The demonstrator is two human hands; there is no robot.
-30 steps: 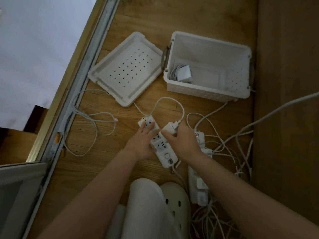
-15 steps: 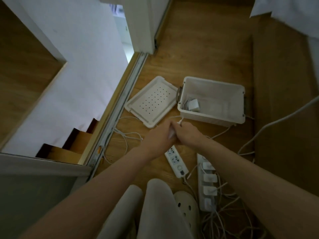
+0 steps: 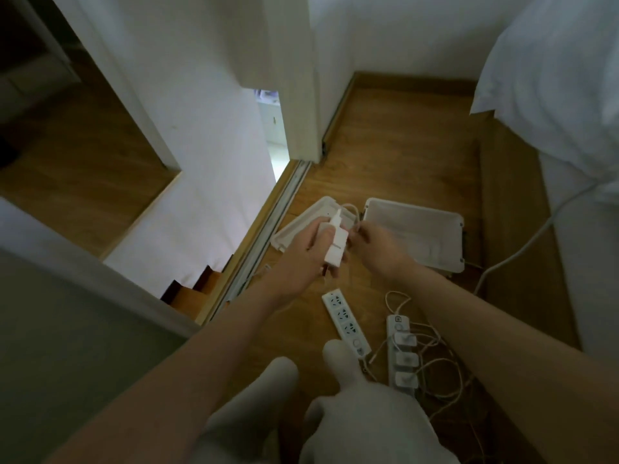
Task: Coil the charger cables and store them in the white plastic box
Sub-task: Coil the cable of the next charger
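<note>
My left hand [image 3: 310,252] holds a white charger adapter [image 3: 336,244] upright above the wooden floor. Its thin white cable [image 3: 352,209] loops up and over to my right hand [image 3: 376,246], which pinches it just right of the adapter. The white plastic box [image 3: 432,229] stands open on the floor behind my right hand; what lies inside is hidden by the hand and blur. Its perforated lid [image 3: 294,231] lies beside it to the left, partly covered by my left hand.
A white power strip [image 3: 346,321] lies on the floor below my hands. A second strip [image 3: 400,349] with several adapters plugged in sits right of it amid tangled cables [image 3: 438,373]. A sliding-door track [image 3: 268,236] borders a stairwell on the left. A bed [image 3: 576,162] stands at right.
The adapter has come off the power strip and been lifted up in front of the box and lid. The camera has tilted up, showing more of the room.
</note>
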